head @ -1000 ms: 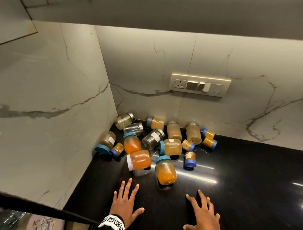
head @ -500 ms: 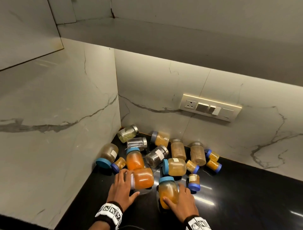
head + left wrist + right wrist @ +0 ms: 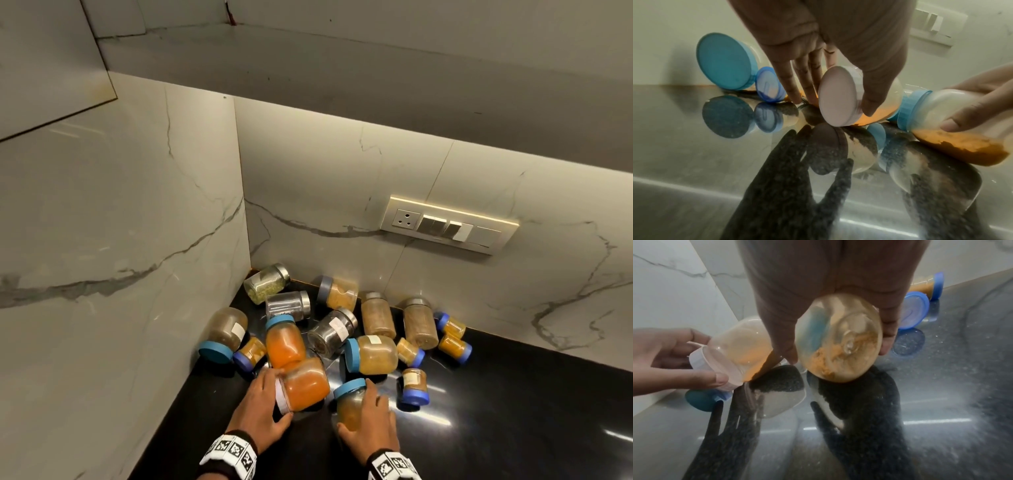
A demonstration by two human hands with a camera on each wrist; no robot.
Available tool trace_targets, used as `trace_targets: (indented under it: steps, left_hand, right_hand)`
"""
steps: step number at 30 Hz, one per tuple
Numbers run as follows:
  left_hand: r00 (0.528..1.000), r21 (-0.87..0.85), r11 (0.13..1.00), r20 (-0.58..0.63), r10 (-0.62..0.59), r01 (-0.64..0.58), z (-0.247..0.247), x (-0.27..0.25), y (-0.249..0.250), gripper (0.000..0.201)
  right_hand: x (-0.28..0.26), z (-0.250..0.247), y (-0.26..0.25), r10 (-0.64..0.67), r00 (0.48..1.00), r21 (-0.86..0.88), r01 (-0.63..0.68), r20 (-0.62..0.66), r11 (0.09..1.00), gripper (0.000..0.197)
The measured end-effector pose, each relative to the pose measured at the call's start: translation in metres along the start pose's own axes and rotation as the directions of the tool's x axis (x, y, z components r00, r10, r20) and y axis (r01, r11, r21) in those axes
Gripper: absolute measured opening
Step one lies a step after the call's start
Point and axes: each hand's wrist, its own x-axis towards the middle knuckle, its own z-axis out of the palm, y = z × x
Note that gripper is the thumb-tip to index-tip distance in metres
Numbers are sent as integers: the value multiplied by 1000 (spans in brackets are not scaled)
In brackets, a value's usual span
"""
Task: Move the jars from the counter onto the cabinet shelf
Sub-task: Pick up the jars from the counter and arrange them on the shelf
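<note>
Head: hands [image 3: 263, 401] around jars [image 3: 305, 383]

The counter [image 3: 513, 411] is polished black stone and reflects streaks of light. Two walls clad in white marble-look panels [image 3: 120, 240] with grey veining meet at an inside corner. A switch plate [image 3: 448, 224] with one socket and several rocker switches is mounted on the rear wall. An overhead cabinet [image 3: 376, 85] spans above; light washes the wall beneath its underside.
</note>
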Motion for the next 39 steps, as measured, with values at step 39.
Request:
trace_targets:
  steps: [39]
  left_hand:
    - [521,197,913,-769,370,-358,-466,-151,388,66]
  right_hand:
    - [-301,-433,-219,-583,123,-193,872,-803,450,78]
